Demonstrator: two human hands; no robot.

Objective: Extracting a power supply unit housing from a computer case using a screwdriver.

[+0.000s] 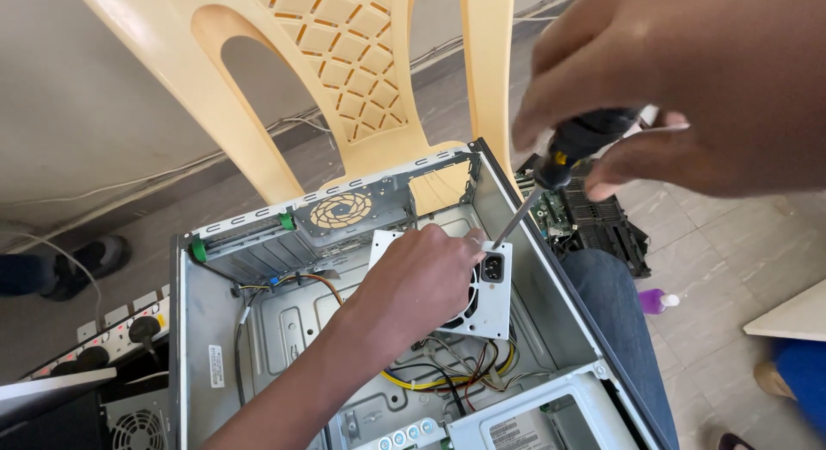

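Right hand (688, 80): closed around the dark handle of a screwdriver (551, 170), fingers wrapped from above; the hand is blurred.
Screwdriver: black grip with a yellow collar, thin bright steel shaft slanting down and left; tip at the upper corner of the power supply unit (482, 282), just beside the left fingertips. The exact seat of the tip cannot be made out.
Left hand (422, 278): laid over the power supply unit, fingers curled on its top edge, pressing or steadying it; whether it clasps the unit fully cannot be told.
Power supply unit: pale metal box inside the computer case (258, 329), near the rear wall, tilted; black mains socket and part of a fan grille show on its face.
Handling, judged: the unit looks dense and rigid, with sharp folded-sheet edges; best held by the flat sides, clear of the grille and the wire bundle (447, 372). The trailing leads are soft and could snag.
Computer case: open grey steel shell, stamped floor, perforated rear vent, green plastic clips.
Wire bundle: yellow, black and red leads beneath the unit.
Surroundings: cream plastic chair (344, 63) with lattice back behind the case; power strip (120, 325) to the left; tiled floor (731, 252).
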